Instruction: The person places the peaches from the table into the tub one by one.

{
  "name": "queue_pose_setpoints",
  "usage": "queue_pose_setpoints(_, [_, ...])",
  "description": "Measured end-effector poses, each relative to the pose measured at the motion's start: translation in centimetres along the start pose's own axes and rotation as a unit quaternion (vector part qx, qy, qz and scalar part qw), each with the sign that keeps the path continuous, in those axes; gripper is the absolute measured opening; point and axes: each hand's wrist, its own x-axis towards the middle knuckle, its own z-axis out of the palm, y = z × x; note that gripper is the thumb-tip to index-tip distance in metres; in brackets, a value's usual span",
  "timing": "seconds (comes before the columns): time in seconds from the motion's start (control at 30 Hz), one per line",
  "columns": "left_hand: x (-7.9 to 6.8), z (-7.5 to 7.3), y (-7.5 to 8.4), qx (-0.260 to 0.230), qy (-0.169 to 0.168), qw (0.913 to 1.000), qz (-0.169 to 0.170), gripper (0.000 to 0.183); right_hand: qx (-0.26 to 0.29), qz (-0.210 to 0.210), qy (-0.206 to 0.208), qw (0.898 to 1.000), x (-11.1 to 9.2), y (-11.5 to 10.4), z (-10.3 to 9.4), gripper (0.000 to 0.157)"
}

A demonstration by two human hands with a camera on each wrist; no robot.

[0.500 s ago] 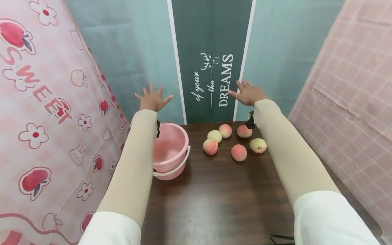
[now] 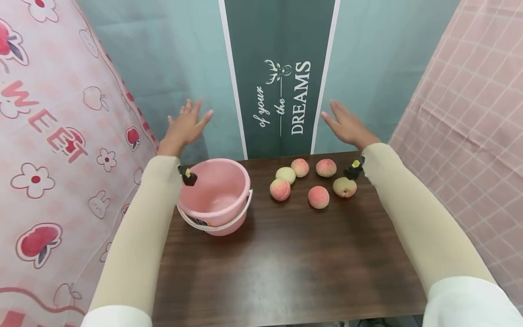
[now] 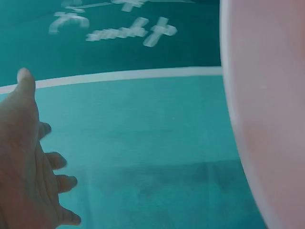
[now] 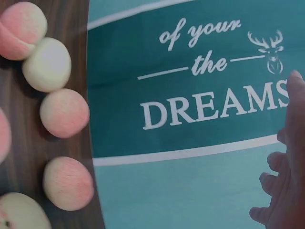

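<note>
My left hand (image 2: pixel 185 127) is held in the air above and behind the pink bucket (image 2: pixel 243 181), fingers spread and holding nothing. In the left wrist view the bucket's rim (image 3: pixel 233 95) stands to the right, apart from the hand. On the other side, my right hand (image 2: pixel 347 126) hovers with straight fingers beyond the peaches, touching none. Several peaches lie on the table: a pink one (image 2: pixel 318 197), a pale one (image 2: pixel 344 187), another near the back edge (image 2: pixel 326 168), and a close group with a pale yellow one (image 2: pixel 285 175) on the left.
A dark wooden table (image 2: pixel 278 263) lies under everything. A green and teal cloth with white lettering (image 2: pixel 301 97) hangs behind it. Patterned pink cloth (image 2: pixel 37 181) hangs at the left and a pink checked one (image 2: pixel 461 113) at the right.
Both hands have moved apart, the left one leftward and the right one rightward. More of the bucket shows now. The bucket and peaches appear slightly higher in the head view.
</note>
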Motion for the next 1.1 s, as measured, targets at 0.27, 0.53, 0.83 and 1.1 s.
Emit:
queue_pose_setpoints(0.27, [-5.4, 1.7, -3.3, -0.077, 0.025, 0.9967, 0.001, 0.079, 0.056, -0.023, 0.029, 0.998, -4.0, 4.2, 3.6, 0.075])
queue_pose_setpoints(0.53, [-8.2, 5.4, -6.2, -0.098, -0.002, 0.9951, -0.007, 0.080, 0.069, 0.012, -0.003, 0.998, -6.5, 7.0, 7.1, 0.075])
queue_pose_setpoints(0.83, [-11.0, 8.3, -8.3, -0.171, -0.001, 0.9852, 0.015, 0.070, 0.100, 0.052, -0.017, 0.994, -9.2, 9.8, 10.7, 0.074])
queue_pose_setpoints(1.1, [-11.7, 11.3, -8.9, -0.234, 0.049, 0.9697, 0.050, 0.063, 0.117, 0.073, -0.037, 0.990, -11.1, 11.8, 13.2, 0.077])
